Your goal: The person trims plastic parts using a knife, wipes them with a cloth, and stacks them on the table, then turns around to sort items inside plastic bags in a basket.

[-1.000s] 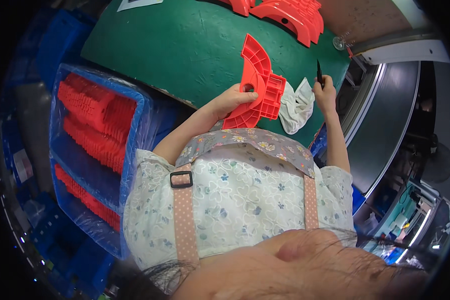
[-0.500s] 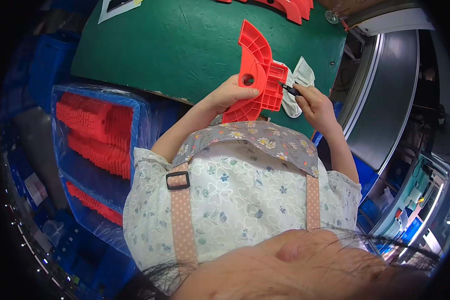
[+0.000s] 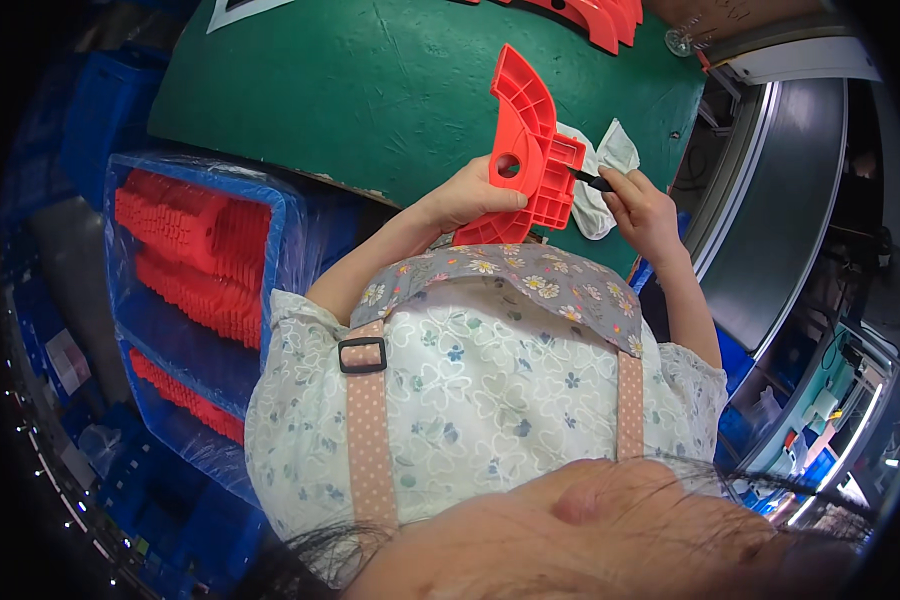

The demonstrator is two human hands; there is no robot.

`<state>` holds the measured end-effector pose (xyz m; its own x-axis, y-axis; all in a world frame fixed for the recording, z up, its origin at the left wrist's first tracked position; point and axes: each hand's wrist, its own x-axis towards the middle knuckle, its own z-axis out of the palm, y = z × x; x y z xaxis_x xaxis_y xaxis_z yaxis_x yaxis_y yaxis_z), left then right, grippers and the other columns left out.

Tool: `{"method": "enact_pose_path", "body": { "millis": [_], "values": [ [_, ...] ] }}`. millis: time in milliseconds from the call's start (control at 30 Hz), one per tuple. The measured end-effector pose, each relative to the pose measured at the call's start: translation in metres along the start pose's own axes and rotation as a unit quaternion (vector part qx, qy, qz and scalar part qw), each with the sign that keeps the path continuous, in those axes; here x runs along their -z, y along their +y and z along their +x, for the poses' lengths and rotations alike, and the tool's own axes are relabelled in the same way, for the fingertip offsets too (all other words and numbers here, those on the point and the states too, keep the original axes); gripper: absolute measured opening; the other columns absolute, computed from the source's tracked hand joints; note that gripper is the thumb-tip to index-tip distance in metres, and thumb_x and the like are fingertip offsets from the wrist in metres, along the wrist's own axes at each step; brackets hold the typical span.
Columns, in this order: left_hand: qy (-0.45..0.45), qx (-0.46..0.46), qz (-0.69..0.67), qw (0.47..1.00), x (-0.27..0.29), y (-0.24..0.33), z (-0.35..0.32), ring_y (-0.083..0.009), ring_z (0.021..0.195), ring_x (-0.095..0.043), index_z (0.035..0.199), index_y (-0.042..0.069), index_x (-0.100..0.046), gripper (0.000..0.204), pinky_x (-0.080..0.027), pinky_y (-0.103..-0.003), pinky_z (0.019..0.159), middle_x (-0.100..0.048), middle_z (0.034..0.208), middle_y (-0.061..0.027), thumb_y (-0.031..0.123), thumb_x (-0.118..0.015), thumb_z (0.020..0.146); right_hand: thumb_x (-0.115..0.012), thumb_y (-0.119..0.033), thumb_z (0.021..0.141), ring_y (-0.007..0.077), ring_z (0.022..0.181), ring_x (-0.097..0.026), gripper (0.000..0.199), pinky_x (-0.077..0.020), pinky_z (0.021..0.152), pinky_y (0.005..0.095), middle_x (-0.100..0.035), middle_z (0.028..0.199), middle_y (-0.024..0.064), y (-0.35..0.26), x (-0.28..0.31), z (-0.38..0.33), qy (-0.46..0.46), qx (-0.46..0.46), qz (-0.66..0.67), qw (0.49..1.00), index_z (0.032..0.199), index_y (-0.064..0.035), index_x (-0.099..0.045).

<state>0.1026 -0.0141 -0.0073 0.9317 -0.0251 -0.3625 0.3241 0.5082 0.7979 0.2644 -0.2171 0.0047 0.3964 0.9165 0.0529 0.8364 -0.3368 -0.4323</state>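
Just above frame centre, your left hand (image 3: 470, 195) grips the curved red plastic part (image 3: 526, 145) by its lower edge, standing upright. Your right hand (image 3: 638, 205) pinches a small dark tool (image 3: 590, 180) against the part's right side, above the green table (image 3: 370, 90).

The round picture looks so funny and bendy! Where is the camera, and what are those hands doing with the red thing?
The camera sits on a person's head and looks down, so you see their flowery apron and both arms. Its wide lens bends straight edges. The left hand holds a curved red plastic part upright over a green table. The right hand has a grip on a small dark tool whose tip touches the part's edge. A white cloth lies on the table behind it. More red parts lie at the far edge, and a blue crate at the left holds stacks of them.
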Motion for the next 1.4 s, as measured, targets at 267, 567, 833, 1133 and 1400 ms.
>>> {"method": "enact_pose_path", "body": {
  "millis": [267,567,833,1133,1400],
  "values": [
    [-0.010,0.001,-0.030,1.000,0.004,-0.010,0.007,-0.0133,0.096,-0.052,0.117,0.001,-0.042,0.053,-0.041,-0.028,0.086,-0.052,0.108,-0.0056,0.010,-0.063,0.069,-0.052,-0.011,0.081,0.0268,0.070,-0.057,0.023,-0.0452,0.064,0.0311,-0.057,0.081,0.0123,0.049,-0.019,0.002,0.126,-0.076,0.185,0.972,0.102,-0.0022,-0.057],
    [-0.009,0.009,-0.084,0.996,0.003,-0.007,0.002,-0.0130,0.095,-0.053,0.116,0.002,-0.041,0.051,-0.042,-0.027,0.085,-0.052,0.106,-0.0060,0.010,-0.062,0.070,-0.055,-0.019,0.078,0.0274,0.087,-0.058,0.030,-0.0446,0.076,0.0334,-0.058,0.094,0.0148,0.110,-0.070,0.038,0.133,-0.168,0.100,0.972,0.104,-0.0028,-0.057],
    [-0.017,-0.018,-0.081,0.996,0.008,-0.007,0.003,-0.0144,0.097,-0.053,0.119,0.000,-0.041,0.052,-0.043,-0.029,0.086,-0.053,0.109,-0.0078,0.006,-0.059,0.070,-0.057,-0.013,0.082,0.0126,0.085,-0.056,0.050,-0.0448,0.076,0.0260,-0.058,0.096,0.0098,0.001,-0.038,0.043,-0.100,-0.163,0.503,0.843,0.124,0.0023,-0.034],
    [-0.040,-0.005,-0.072,0.997,0.013,-0.007,0.007,-0.0144,0.103,-0.050,0.122,0.001,-0.038,0.060,-0.039,-0.029,0.090,-0.050,0.114,-0.0072,0.017,-0.065,0.071,-0.053,-0.015,0.086,0.0091,0.080,-0.055,0.036,-0.0447,0.071,0.0240,-0.059,0.092,0.0073,-0.009,-0.048,0.041,-0.027,-0.169,0.573,0.802,0.115,0.0037,-0.041],
    [-0.079,0.037,-0.136,0.987,0.026,-0.014,0.019,-0.0157,0.098,-0.054,0.120,0.001,-0.040,0.059,-0.044,-0.030,0.086,-0.053,0.112,-0.0093,0.018,-0.067,0.071,-0.048,-0.006,0.087,0.0090,0.079,-0.054,0.026,-0.0437,0.067,0.0222,-0.057,0.090,0.0031,0.010,-0.038,0.039,-0.003,-0.214,0.607,0.765,0.112,-0.0003,-0.048]
  ]
}}
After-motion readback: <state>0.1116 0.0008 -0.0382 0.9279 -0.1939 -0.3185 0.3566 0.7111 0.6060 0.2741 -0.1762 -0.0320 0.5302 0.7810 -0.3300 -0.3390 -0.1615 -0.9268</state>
